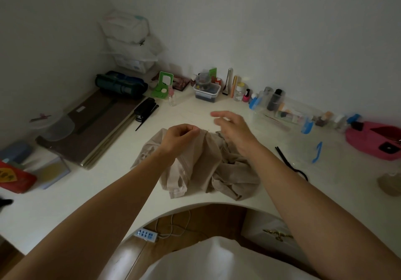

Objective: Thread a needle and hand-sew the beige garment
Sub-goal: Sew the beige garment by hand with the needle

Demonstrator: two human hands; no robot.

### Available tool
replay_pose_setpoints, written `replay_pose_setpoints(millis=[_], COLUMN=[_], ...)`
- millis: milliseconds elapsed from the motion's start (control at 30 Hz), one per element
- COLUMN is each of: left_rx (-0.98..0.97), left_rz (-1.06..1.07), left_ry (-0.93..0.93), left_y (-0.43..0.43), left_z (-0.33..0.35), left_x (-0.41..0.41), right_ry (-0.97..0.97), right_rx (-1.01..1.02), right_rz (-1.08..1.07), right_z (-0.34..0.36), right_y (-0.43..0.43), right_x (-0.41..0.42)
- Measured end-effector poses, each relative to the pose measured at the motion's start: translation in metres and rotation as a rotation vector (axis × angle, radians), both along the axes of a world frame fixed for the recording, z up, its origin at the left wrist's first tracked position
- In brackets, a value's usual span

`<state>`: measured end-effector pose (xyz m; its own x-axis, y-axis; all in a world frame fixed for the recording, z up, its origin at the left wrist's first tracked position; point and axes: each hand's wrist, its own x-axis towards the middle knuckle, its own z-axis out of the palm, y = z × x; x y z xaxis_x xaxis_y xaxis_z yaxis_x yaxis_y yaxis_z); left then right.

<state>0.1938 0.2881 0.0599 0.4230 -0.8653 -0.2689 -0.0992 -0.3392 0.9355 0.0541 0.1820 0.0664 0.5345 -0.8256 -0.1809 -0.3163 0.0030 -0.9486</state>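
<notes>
Logging hands first: left hand (180, 136) is curling tight, thumb pressing against forefinger, and it is pinching what I am reading as the raised top fold of the beige garment (195, 166). Right hand (230, 127) is hovering just beside it over the garment's far edge, fingers loosely spread and blurred, gripping nothing I can make out. I am not seeing any needle or thread, too small, so I am not calling the threading done or undone.

I am judging the step as stitching at that pinched fold. Doing it well is going to mean holding the fold lifted and taut with the left and drawing any thread straight out from the fold, not sideways, so nothing is snagging in the loose cloth.

Garment is lying crumpled on the white desk (97, 193), near the front cut-out. Its long axis is running left to right across me. The pinched peak is pointing up and toward the wall, and a looped hem is pointing back at me.
</notes>
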Motion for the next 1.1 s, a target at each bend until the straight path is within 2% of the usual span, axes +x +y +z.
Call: replay_pose_setpoints(millis=[67,133,433,600,733,900,1100], left_rx=[-0.023,-0.048,0.02,0.042,0.04,0.047,0.031], left_rz=[-0.032,-0.038,0.0,0.073,0.113,0.097,0.189], left_ry=[-0.013,-0.025,-0.043,-0.021,-0.005,0.025,0.014], left_y=[0.001,0.003,0.003,0.0,-0.003,-0.002,-0.005], left_z=[0.003,0.004,0.003,0.001,0.002,0.002,-0.003], left_x=[-0.001,-0.001,0.003,0.004,0.0,-0.003,-0.001], right_ry=[0.087,0.128,0.068,0.016,0.032,0.102,0.034], right_rx=[0.059,0.076,0.008,-0.094,-0.199,-0.305,-0.261], right_rz=[0.204,0.269,0.123,-0.042,0.133,0.103,0.186], right_z=[0.001,-0.001,-0.004,-0.008,-0.012,-0.019,-0.015], right_y=[0.005,0.01,0.01,0.008,0.01,0.012,0.01], right_x=[0.006,0.009,0.007,0.007,0.008,0.014,0.007])
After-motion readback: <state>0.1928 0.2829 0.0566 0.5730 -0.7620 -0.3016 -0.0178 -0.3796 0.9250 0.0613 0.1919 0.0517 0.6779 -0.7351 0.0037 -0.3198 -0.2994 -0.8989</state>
